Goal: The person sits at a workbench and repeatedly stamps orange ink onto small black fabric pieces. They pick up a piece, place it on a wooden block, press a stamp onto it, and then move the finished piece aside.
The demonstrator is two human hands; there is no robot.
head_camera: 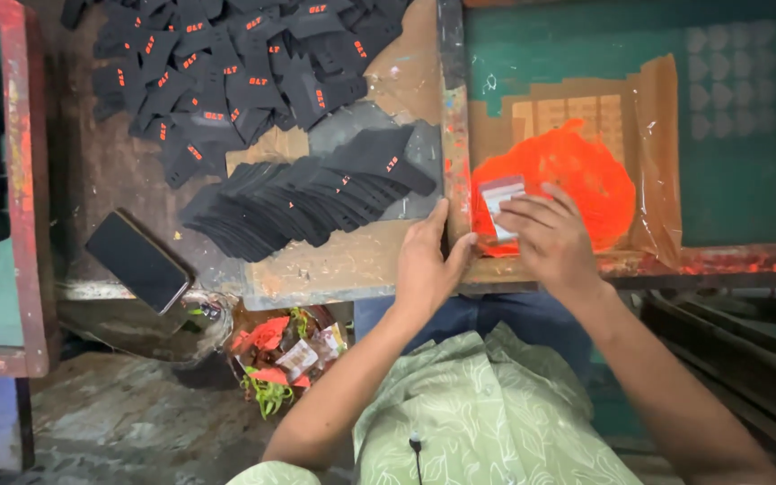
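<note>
At centre frame the right hand [545,238] pinches a small card squeegee [498,199] on the orange ink [577,175], and should draw evenly while the left hand [426,269], fingers flat, steadies the screen frame [453,135].

Our head camera is looking straight down

We are viewing the printing frame [454,135] and workbench [352,260] closely, from above our lap.
</note>
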